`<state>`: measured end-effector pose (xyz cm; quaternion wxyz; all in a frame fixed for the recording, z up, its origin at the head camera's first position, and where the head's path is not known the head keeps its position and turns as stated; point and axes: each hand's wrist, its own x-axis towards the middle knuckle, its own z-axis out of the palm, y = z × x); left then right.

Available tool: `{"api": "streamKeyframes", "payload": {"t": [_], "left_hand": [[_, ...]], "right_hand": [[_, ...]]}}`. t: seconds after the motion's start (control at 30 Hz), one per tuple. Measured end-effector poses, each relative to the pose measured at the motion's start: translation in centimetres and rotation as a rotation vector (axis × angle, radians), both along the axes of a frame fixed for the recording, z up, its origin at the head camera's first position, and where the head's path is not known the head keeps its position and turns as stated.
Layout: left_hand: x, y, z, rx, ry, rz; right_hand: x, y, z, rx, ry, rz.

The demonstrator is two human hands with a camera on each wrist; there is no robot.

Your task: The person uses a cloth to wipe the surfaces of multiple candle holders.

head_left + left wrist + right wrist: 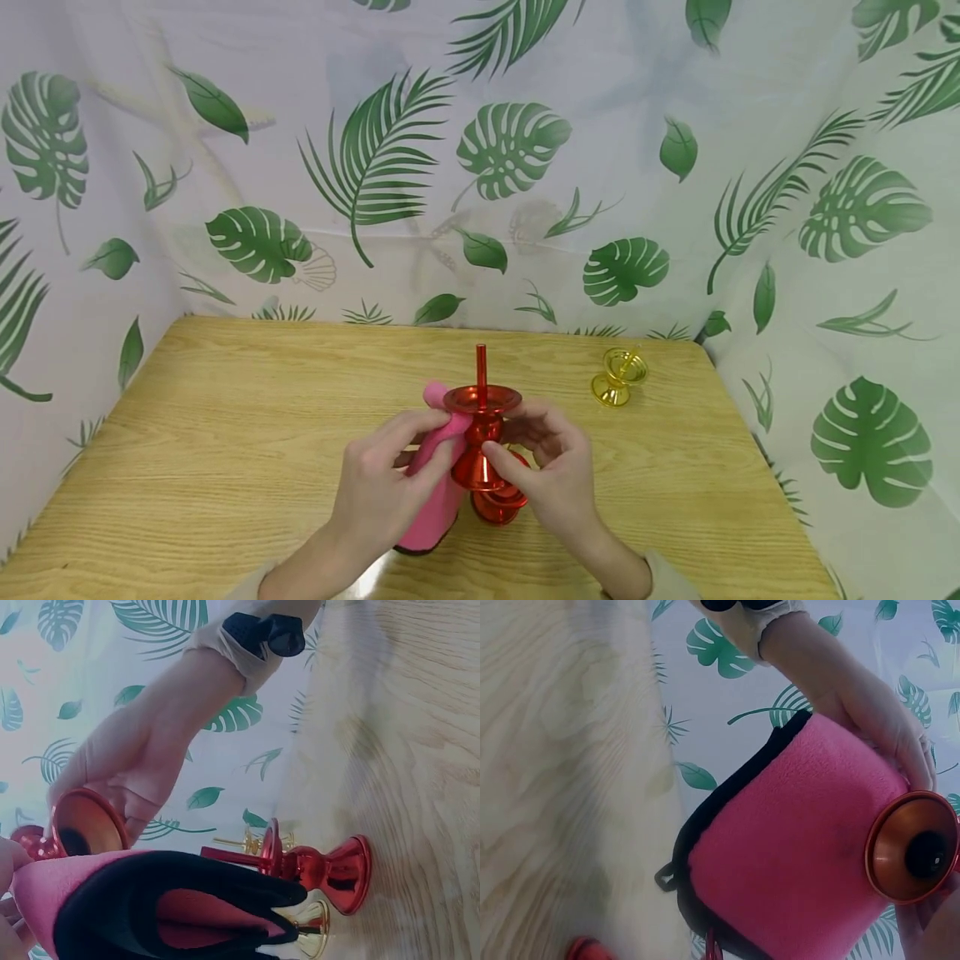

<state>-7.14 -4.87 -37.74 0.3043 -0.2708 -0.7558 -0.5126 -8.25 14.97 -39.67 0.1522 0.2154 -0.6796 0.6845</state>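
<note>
My right hand (555, 467) holds a shiny red metal candle holder (477, 468) upright, thumb on its flared base and fingers behind its stem. A thin red spike rises from its dish. My left hand (378, 475) pinches a pink plush cloth (433, 525) with black edging against the holder, just under the dish. The cloth (787, 840) hangs down, with a small black loop on its edge. In the right wrist view the hollow underside of the holder (900, 859) faces the camera. Behind the hands, a second red candle holder (349, 874) stands on the table.
A gold candle holder (613, 390) stands at the back right of the wooden table (262, 400). The base of another gold holder (313, 930) shows past the cloth in the left wrist view. Leaf-print curtains (405, 275) enclose the back and sides.
</note>
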Motion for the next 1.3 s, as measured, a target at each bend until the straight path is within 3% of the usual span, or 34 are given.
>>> {"api": "streamKeyframes", "payload": {"t": [0.13,0.33,0.5,0.93,1.1,1.3], "left_hand": [[-0.2,-0.1,-0.3,-0.005,-0.001,0.022],[-0.5,-0.4,-0.5,0.006,0.018,0.028],[-0.6,-0.4,-0.6,-0.001,0.032,0.034],[-0.8,-0.6,-1.3,-0.047,0.114,-0.009],[-1.0,-1.0,-1.3,-0.047,0.075,0.004],[-1.3,-2.0,-0.9,-0.034,0.076,0.050]], "right_hand": [[0.2,0.0,0.3,-0.024,-0.088,0.036],[0.2,0.1,1.2,-0.068,-0.333,0.068],[0.1,0.2,1.9,-0.089,-0.427,0.104],[-0.6,0.0,2.7,0.060,-0.546,0.037],[-1.7,0.3,3.3,0.093,-0.534,0.074],[-2.9,1.2,4.1,0.061,-0.490,0.081]]}}
